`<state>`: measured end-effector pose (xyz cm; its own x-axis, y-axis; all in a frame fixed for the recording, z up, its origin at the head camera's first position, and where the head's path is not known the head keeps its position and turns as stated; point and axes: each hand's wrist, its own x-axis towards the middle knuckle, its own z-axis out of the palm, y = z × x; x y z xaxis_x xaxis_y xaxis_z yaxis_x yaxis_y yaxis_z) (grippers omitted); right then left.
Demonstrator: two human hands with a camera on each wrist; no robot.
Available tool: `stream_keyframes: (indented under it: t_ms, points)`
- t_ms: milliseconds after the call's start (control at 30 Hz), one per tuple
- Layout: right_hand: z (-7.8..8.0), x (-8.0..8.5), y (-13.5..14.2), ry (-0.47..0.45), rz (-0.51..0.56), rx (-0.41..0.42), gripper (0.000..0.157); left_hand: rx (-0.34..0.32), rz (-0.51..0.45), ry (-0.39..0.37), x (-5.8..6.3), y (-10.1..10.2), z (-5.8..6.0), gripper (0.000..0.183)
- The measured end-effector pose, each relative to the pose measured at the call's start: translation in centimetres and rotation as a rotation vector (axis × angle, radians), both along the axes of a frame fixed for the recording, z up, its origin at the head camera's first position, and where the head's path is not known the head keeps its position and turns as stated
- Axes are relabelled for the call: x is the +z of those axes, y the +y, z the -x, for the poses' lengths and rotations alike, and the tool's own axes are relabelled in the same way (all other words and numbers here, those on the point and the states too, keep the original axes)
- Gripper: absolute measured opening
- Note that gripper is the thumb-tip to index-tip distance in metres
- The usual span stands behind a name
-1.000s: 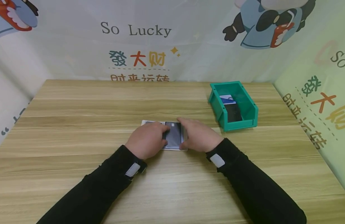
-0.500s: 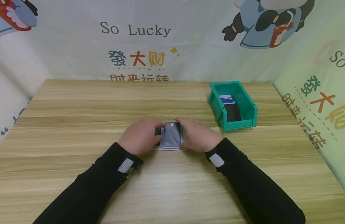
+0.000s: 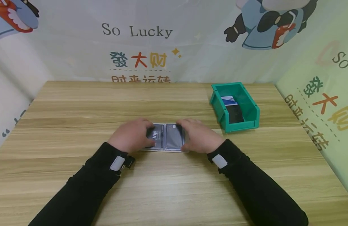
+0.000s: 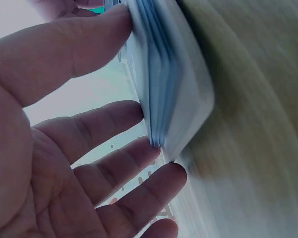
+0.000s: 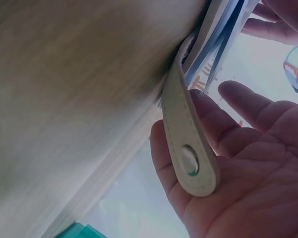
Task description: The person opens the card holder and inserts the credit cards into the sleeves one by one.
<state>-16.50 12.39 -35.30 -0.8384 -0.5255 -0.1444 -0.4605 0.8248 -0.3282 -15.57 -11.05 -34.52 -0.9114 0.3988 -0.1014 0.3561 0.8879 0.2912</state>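
Note:
A pale card holder [image 3: 164,147] lies spread on the table, a stack of clear sleeves between its covers. A dark "Vip" card [image 3: 155,135] fills the left sleeve; a dark grey card [image 3: 174,136] sits in the right one. My left hand [image 3: 131,135] rests over the left half, thumb on the sleeve and fairly straight fingers touching the leaf edges. My right hand [image 3: 200,135] holds the right side, index at the far corner and thumb at the near corner. In the right wrist view, the beige strap [image 5: 186,129] with its metal snap lies across the fingers.
A green bin [image 3: 241,127] stands at the back right, with a blue-and-white card [image 3: 229,100] and a dark flat thing [image 3: 234,113] inside. Printed cloth walls [image 3: 196,59] border the wooden table [image 3: 86,103] at back and sides.
My left hand has moved left from the middle of the card holder to its left half, so the "Vip" card now shows. My right hand has stayed in place.

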Motion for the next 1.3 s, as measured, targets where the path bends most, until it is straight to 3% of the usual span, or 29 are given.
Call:
stream_keyframes:
  t_ms: [433, 700, 1300]
  points:
    - [0.08, 0.24, 0.09, -0.059, 0.123, -0.067, 0.075, -0.024, -0.002, 0.011, -0.17, 0.45, -0.46, 0.062]
    - [0.02, 0.46, 0.05, -0.043, 0.197, -0.088, 0.062, -0.033, -0.003, 0.025, -0.2, 0.76, -0.76, 0.066]
    - [-0.29, 0.66, -0.29, 0.024, 0.388, -0.117, 0.042, 0.021, -0.044, -0.011, -0.38, 0.77, -0.81, 0.076]
